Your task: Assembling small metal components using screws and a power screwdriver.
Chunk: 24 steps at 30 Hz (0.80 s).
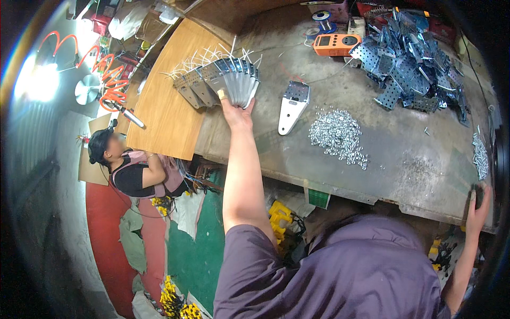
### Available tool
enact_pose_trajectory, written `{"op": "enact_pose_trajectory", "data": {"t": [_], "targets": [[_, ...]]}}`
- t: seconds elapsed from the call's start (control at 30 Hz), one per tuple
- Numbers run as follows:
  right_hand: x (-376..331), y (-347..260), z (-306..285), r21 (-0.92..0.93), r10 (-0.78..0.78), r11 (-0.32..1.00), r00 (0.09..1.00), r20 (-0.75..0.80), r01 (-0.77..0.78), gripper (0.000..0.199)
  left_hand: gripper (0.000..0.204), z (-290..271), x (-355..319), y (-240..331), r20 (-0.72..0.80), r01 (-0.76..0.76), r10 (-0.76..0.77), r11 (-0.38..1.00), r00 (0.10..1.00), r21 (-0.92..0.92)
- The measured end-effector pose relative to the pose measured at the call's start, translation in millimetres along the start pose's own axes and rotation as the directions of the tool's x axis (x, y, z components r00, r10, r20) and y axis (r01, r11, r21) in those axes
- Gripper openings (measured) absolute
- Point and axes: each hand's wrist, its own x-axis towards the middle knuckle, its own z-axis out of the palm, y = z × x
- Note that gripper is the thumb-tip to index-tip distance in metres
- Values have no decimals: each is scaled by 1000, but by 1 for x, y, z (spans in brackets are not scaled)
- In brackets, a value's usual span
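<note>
My left hand (237, 114) reaches out to the near edge of a fanned stack of metal plates (234, 82), its thumb and fingers on either side of several of them. A tan wrap covers one digit. Thin white strands stick out from the far ends of the plates. My right hand (478, 207) is at the table's right edge, thumb and fingers apart, just below a small heap of screws (480, 157). Nothing shows between its fingers. Between the hands lie a single white tapered plate (291, 114) with a dark perforated end and a pile of metal nuts (337, 137).
Dark perforated metal brackets (411, 64) are heaped at the back right. Beside them are an orange meter (336, 44) and a wire spool (323, 21). A wooden board (170, 101) covers the table's left part. A co-worker (141, 173) is at the left, near a coiled orange hose (109, 80).
</note>
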Motion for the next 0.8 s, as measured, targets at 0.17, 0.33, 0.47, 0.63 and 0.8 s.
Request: {"op": "enact_pose_trajectory", "data": {"t": [0.17, 0.33, 0.47, 0.63, 0.8], "targets": [[5, -18, -11, 98, 5, 995, 994, 108, -16, 46, 56, -3, 25, -1, -107, -4, 2, 1000, 994, -24], [5, -34, -18, 141, -64, 988, 997, -35, 69, 37, 58, -2, 23, -4, -108, -12, 11, 1000, 994, -9], [6, -28, -16, 163, -43, 986, 999, 9, 41, 39, 65, -5, 27, -3, -98, -2, 0, 1000, 995, -25], [1, -20, -13, 180, -30, 983, 999, 29, 25, 42, 65, -1, 26, -1, -151, -19, 21, 1000, 988, 15], [-1, -17, -7, 168, -15, 986, 1000, 12, 13, 46, 65, -5, 22, 0, -134, 0, -1, 1000, 991, -13]]}}
